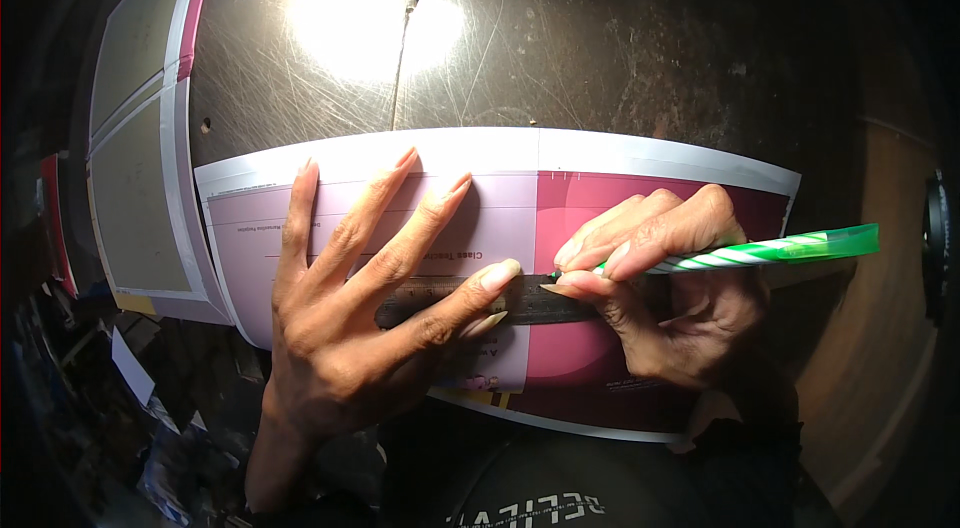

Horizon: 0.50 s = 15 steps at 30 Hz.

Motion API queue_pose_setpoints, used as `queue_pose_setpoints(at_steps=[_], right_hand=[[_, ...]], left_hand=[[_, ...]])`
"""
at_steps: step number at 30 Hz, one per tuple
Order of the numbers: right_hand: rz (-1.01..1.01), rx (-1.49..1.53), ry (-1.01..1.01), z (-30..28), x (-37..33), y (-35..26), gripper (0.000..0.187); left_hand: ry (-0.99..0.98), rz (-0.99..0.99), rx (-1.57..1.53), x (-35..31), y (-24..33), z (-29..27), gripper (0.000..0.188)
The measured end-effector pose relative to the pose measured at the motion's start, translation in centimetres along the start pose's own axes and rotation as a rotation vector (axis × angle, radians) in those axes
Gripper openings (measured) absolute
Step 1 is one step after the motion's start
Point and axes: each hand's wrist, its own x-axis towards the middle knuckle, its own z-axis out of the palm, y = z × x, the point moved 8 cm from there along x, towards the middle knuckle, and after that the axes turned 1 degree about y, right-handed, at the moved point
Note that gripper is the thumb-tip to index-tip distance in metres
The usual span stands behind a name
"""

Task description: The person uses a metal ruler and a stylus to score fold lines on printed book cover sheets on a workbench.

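A printed paper sheet, pale pink on the left and deep magenta on the right with white margins, lies across the table in front of me. Across its middle rests a dark metal ruler. My left hand lies spread over the pale half, its thumb and palm side pressing on the ruler and its other fingers flat on the paper. Pinched in my right hand is a green-and-white striped pen, its tip close to the ruler's upper edge on the magenta part. The fingers partly hide the tip.
The dark, scratched tabletop stretches beyond the sheet, with bright lamp glare at the upper middle. On the left stands or lies a cover with grey-brown board panels and white and magenta edges. A brown wooden surface is at the right.
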Motion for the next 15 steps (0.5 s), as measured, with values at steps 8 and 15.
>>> queue_pose_setpoints(at_steps=[8,15], right_hand=[[0.030,0.046,0.015,-0.1,0.1,0.2,0.034],[0.134,0.242,0.061,-0.6,0.5,0.5,0.034]], left_hand=[[-0.015,-0.006,0.009,-0.2,0.0,-0.2,0.037],[-0.024,-0.023,0.021,0.2,0.2,-0.1,0.036]])
